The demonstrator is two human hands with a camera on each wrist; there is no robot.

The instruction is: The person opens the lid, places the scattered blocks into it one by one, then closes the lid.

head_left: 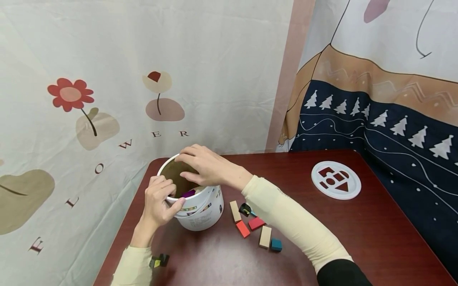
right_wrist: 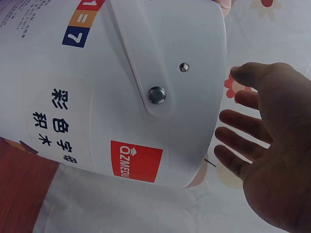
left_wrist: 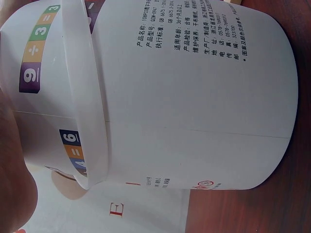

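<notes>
A white bucket point(head_left: 202, 218) with a swing handle and printed labels stands on the table, tilted slightly toward me. My left hand point(head_left: 157, 200) grips its near left rim, thumb outside and fingers over the edge; in the left wrist view the printed wall point(left_wrist: 194, 107) fills most of the picture. Over the bucket's mouth hovers my right hand point(head_left: 211, 167), its fingers loosely spread and holding nothing. In the right wrist view those fingers point(right_wrist: 243, 124) lie just past the rim. A purple block point(head_left: 188, 193) shows inside; the bottom is mostly hidden.
Right of the bucket lie wooden blocks: natural ones point(head_left: 265, 237), red ones point(head_left: 243, 229) and a teal one point(head_left: 276, 244), beside a small black item point(head_left: 245, 209). Another black-and-yellow item point(head_left: 160, 260) lies near my left forearm. A white disc with shaped cutouts point(head_left: 336, 194) rests at far right.
</notes>
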